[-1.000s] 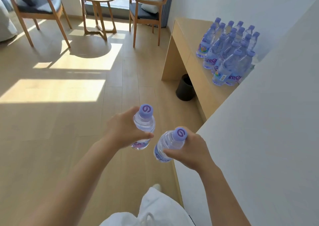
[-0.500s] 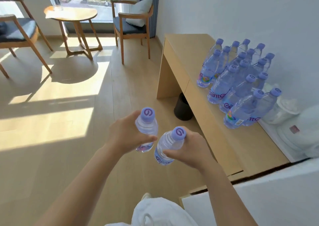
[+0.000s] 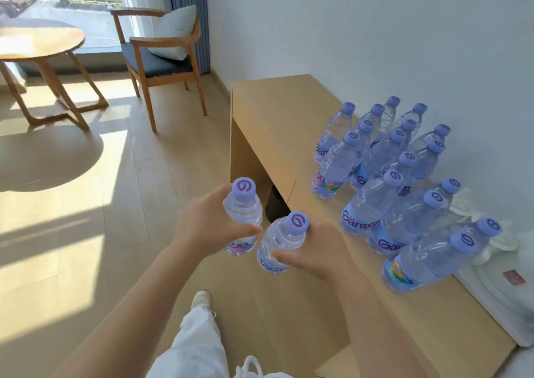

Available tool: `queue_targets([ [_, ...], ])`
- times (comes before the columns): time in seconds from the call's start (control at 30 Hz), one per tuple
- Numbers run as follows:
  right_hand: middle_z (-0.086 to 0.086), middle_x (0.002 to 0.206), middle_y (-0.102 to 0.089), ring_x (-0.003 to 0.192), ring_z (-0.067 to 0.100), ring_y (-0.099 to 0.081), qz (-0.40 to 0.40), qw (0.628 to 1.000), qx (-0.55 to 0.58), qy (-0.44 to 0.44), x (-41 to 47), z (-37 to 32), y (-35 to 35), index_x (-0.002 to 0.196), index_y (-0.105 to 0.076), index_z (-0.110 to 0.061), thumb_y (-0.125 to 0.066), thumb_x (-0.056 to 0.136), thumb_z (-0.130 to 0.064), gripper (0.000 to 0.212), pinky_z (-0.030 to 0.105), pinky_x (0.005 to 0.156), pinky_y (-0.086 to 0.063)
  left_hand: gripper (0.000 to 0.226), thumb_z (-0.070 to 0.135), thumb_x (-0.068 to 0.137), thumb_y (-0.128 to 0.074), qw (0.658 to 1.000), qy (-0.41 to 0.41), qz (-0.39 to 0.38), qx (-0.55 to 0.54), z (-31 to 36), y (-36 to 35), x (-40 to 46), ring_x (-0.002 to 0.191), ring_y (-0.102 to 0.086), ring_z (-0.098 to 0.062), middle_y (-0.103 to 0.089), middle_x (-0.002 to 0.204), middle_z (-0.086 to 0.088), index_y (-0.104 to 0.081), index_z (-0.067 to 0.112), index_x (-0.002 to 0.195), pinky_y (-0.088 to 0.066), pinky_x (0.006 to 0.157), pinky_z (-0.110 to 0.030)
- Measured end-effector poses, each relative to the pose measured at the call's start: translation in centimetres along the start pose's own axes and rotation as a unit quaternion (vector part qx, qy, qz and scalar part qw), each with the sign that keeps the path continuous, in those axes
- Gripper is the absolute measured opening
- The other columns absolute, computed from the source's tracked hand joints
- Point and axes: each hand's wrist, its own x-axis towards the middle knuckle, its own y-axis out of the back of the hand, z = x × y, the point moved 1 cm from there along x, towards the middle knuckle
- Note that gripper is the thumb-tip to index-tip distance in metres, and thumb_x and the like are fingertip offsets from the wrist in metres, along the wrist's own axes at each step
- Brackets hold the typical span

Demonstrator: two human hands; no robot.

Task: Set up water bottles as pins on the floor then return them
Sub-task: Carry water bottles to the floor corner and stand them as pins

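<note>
My left hand (image 3: 206, 227) grips a clear water bottle with a purple cap (image 3: 243, 210), held upright over the wooden floor. Close beside it my right hand (image 3: 315, 252) grips a second water bottle (image 3: 281, 242), tilted to the left. Both bottles hang just left of a low wooden desk (image 3: 277, 112). Several more water bottles (image 3: 384, 181) with purple caps stand clustered on the desk top against the white wall.
A black bin (image 3: 276, 207) sits under the desk. A wooden armchair with a white cushion (image 3: 161, 57) and a round wooden table (image 3: 40, 45) stand by the window at the back left. White appliances (image 3: 497, 276) occupy the desk's near right end. My white trouser leg and shoe (image 3: 202, 302) are below.
I have come closer to the desk and turned right, so the bottle cluster now looks larger and nearer. Both hands still hold their bottles in the same pose.
</note>
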Motion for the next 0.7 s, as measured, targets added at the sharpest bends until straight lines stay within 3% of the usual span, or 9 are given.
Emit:
queue_targets([
  [0.07,-0.02,0.073,-0.058,0.074,0.001,-0.057,0.013,1.0,0.002,-0.027,3.5,0.0,-0.1,0.08,-0.054,-0.041,-0.073,0.06,-0.044,0.028,0.013,0.059,-0.04,0.05,0.056,0.047,-0.068,1.0,-0.015,-0.027,0.004,-0.1,0.4,4.2,0.076,-0.061,-0.003,-0.063,0.078,0.019,-0.055,0.044,0.094,-0.053,0.067,-0.029],
  [0.17,-0.019,0.069,-0.054,0.067,-0.004,-0.052,0.043,0.996,-0.007,-0.076,8.5,-0.5,-0.2,0.078,-0.052,-0.039,-0.072,0.06,-0.047,0.028,0.011,0.054,-0.031,0.049,0.054,0.045,-0.066,0.997,-0.031,-0.069,0.013,0.0,1.5,10.5,0.076,-0.062,-0.007,-0.064,0.077,0.018,-0.055,0.043,0.091,-0.056,0.073,-0.038],
  [0.3,-0.022,0.065,-0.054,0.067,-0.013,-0.052,0.147,0.973,0.04,-0.171,14.1,-1.0,0.0,0.075,-0.051,-0.038,-0.074,0.058,-0.048,0.03,0.012,0.048,-0.033,0.055,0.06,0.042,-0.063,0.992,-0.065,-0.104,0.042,0.8,3.2,18.4,0.077,-0.062,-0.005,-0.065,0.078,0.018,-0.054,0.043,0.094,-0.054,0.073,-0.034],
  [0.4,-0.02,0.064,-0.053,0.064,-0.001,-0.054,0.211,0.949,0.066,-0.223,17.5,-0.7,0.3,0.071,-0.046,-0.036,-0.075,0.059,-0.046,0.033,0.013,0.051,-0.032,0.051,0.058,0.045,-0.065,0.986,-0.084,-0.13,0.057,1.8,3.4,23.2,0.073,-0.06,-0.004,-0.064,0.075,0.017,-0.053,0.043,0.092,-0.049,0.062,-0.026],
  [0.53,-0.016,0.077,-0.058,0.076,0.012,-0.057,0.254,0.929,0.072,-0.26,21.2,0.2,1.7,0.085,-0.051,-0.033,-0.078,0.059,-0.043,0.038,0.03,0.067,-0.047,0.046,0.055,0.047,-0.067,0.98,-0.101,-0.16,0.066,3.2,1.9,28.3,0.07,-0.059,-0.004,-0.063,0.073,0.016,-0.051,0.042,0.088,-0.046,0.059,-0.024],
  [0.7,-0.018,0.07,-0.053,0.072,0.013,-0.055,0.285,0.917,0.062,-0.274,25.3,1.6,4.6,0.078,-0.045,-0.033,-0.079,0.061,-0.045,0.039,0.029,0.065,-0.043,0.053,0.057,0.046,-0.068,0.966,-0.129,-0.21,0.078,5.1,-1.1,34.2,0.072,-0.06,-0.002,-0.063,0.077,0.021,-0.05,0.045,0.094,-0.048,0.06,-0.024],
])
